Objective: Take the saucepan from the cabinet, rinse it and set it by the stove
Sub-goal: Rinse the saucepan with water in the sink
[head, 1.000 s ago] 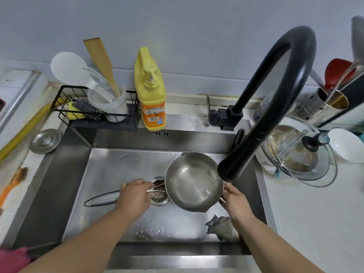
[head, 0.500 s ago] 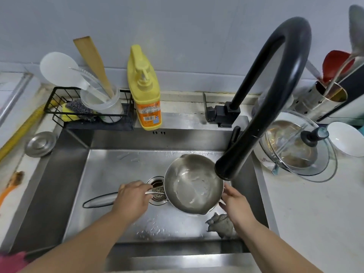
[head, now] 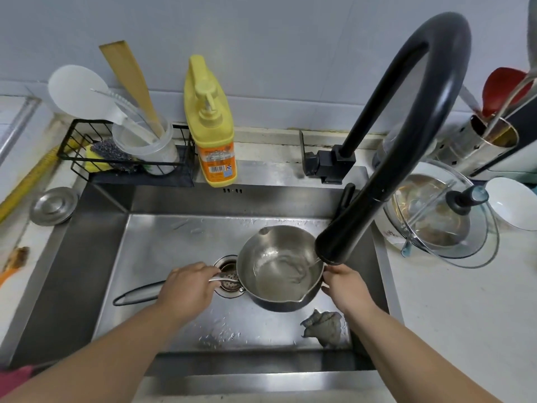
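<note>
Two hands grip your small round stainless-steel saucepan (head: 280, 269) over the steel sink (head: 87, 257): left hand (head: 187, 286) clasping its handle, right hand (head: 345, 286) on the rim, beneath the curved black faucet (head: 406, 141); open basin lies left.

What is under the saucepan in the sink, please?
The saucepan partly covers the drain strainer. Near it lies a grey cloth. The sink floor directly beneath stays hidden.

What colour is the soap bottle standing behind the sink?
The soap bottle is yellow with an orange label, shown best in the head view.
</note>
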